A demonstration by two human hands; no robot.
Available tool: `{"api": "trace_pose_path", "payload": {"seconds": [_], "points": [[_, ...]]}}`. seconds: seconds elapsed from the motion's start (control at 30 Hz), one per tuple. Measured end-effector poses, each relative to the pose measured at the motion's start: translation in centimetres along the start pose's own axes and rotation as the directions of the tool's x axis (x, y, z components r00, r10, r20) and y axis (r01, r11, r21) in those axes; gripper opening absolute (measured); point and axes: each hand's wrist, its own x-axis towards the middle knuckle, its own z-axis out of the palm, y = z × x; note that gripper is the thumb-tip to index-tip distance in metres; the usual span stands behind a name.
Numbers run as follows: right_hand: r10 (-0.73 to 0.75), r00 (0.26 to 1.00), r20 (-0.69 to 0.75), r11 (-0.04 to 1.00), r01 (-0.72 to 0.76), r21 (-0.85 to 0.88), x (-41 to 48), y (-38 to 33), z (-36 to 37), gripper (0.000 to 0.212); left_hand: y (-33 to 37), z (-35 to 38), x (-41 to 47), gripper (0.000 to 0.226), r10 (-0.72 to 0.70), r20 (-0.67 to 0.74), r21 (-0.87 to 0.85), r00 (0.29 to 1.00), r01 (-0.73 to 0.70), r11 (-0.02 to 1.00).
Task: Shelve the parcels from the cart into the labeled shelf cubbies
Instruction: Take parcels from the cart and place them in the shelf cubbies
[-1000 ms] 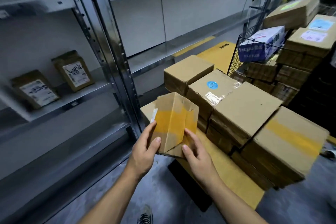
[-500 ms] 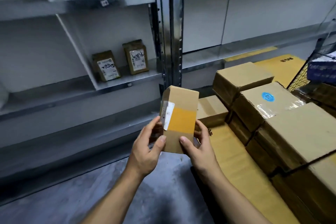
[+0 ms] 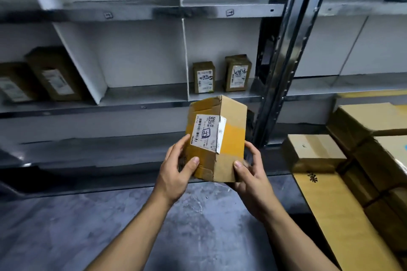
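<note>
Parcel [image 3: 233, 114]: brown corrugated cardboard, matt, torn and rough along the lower edge. Yellow tape band [image 3: 233, 136] round it, faintly glossy. White paper label [image 3: 204, 133], smooth. Shelf [image 3: 132, 105]: grey sheet metal, dull sheen. Upright post [image 3: 284, 55]: bright metal, reflective. Dividers [image 3: 81, 59]: white, matt. Floor [image 3: 198, 215]: grey concrete, mottled, slightly glossy. Stacked boxes [image 3: 312, 149]: matt cardboard.

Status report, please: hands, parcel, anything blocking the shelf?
Left hand and right hand grip the small cardboard parcel, label facing camera. Not yet shelved. Nothing blocks the shelf cubbies.
</note>
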Motion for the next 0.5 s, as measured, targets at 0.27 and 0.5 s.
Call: {"api": "trace_pose_path", "payload": {"seconds": [0.27,0.5], "points": [[-0.22,0.975,-0.019,0.872,0.188,-0.453,1.2,3.7,7.9,0.052,-0.7,-9.2,-2.2,0.052,0.073,-0.135,0.227,0.988,-0.041,0.973],[-0.095,0.993,0.069,0.865,0.117,-0.488,2.8,5.5,15.4,0.049,-2.7,-15.8,-3.2,0.055,0.064,-0.221,0.355,0.973,0.02,0.935]]}}
